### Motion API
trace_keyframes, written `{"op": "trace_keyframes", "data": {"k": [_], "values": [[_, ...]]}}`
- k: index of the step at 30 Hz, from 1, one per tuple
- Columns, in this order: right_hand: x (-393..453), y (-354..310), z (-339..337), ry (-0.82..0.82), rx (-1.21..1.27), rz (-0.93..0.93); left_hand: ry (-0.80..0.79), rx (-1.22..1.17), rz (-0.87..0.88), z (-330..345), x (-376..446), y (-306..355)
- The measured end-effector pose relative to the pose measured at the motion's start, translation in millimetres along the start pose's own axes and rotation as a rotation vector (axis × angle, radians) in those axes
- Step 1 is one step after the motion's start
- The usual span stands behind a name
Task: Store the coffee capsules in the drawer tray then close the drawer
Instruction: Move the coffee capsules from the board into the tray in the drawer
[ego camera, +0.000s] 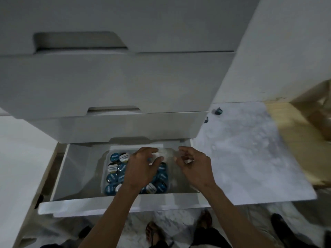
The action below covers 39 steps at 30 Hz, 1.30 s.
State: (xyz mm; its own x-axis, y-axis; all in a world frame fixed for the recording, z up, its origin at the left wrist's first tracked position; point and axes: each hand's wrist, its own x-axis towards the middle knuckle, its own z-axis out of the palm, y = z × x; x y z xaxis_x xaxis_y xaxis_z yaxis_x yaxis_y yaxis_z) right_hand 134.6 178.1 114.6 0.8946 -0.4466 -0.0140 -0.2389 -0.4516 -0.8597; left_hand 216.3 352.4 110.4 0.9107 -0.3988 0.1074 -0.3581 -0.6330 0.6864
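Your left hand (141, 169) hovers over the clear tray (103, 178) with fingers loosely curled; something pale and blurred sits at its fingertips, and whether you are pinching it cannot be told. To its right, your right hand (194, 170) is half curled too, its hold equally unclear. Coffee capsules (114, 170) already fill much of the tray, which lies in the open drawer (125, 204). Far right, two stray capsules (218, 111) rest on the marble floor (250, 149). Judging by this, most are stored; closing the drawer remains.
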Motion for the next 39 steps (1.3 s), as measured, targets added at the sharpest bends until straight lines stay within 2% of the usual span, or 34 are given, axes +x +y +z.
{"op": "trace_keyframes", "data": {"k": [4,9,12,16,22,27,31,35,39], "values": [[0.7,17.8,-56.7,0.048,0.079,0.021,-0.002,-0.082,0.049,32.0,-1.3,56.3],[31.1,64.7,-143.1,0.089,0.062,0.067,-0.038,-0.155,0.071,96.6,17.2,133.8],[66.5,99.8,-190.1,0.101,0.006,0.085,-0.067,-0.192,0.039,148.0,39.1,169.3],[119.8,137.6,-228.8,0.073,-0.035,0.104,-0.067,-0.149,-0.049,204.2,77.7,184.1],[195.5,173.8,-214.0,-0.081,-0.164,0.109,-0.047,0.04,-0.211,248.0,141.1,164.2],[250.0,193.6,-175.3,-0.203,-0.299,0.027,-0.084,0.234,-0.247,277.1,191.7,133.2],[284.2,214.7,-145.9,-0.264,-0.404,-0.017,-0.141,0.257,-0.28,298.2,213.6,111.5],[303.4,238.6,-127.5,-0.288,-0.471,-0.123,-0.209,0.318,-0.272,312.6,224.4,93.1],[307.3,248.0,-118.8,-0.209,-0.451,-0.224,-0.154,0.29,-0.271,317.9,228.9,80.9]]}}
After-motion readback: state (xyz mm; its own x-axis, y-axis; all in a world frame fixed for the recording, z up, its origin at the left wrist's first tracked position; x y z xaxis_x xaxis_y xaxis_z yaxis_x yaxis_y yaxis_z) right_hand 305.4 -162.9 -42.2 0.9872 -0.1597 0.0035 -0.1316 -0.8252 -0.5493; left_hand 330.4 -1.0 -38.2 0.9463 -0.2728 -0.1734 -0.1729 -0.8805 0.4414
